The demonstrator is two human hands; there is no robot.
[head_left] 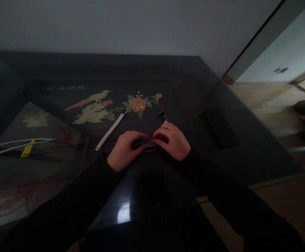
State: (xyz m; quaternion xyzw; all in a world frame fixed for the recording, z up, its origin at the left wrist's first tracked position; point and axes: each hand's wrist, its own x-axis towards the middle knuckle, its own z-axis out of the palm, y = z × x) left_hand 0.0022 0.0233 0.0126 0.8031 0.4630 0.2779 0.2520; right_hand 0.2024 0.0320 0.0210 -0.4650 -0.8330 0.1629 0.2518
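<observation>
My left hand (pixel 125 148) and my right hand (pixel 173 140) meet over a small dark object (pixel 148 146) on the glossy black table (pixel 220 164). Both hands pinch it with their fingertips; what it is cannot be made out in the dim light. A ring sits on a finger of my right hand. A white long-handled tool (pixel 110 130) lies diagonally just beyond my left hand. A small black and silver piece (pixel 163 115) rests just past my right hand.
The table top bears an inlaid bird and flower picture (pixel 102 105). White cables with a yellow tag (pixel 26 149) run in from the left. A flat black rectangular object (pixel 219 126) lies to the right. Wooden floor (pixel 273 105) and a doorway are at right.
</observation>
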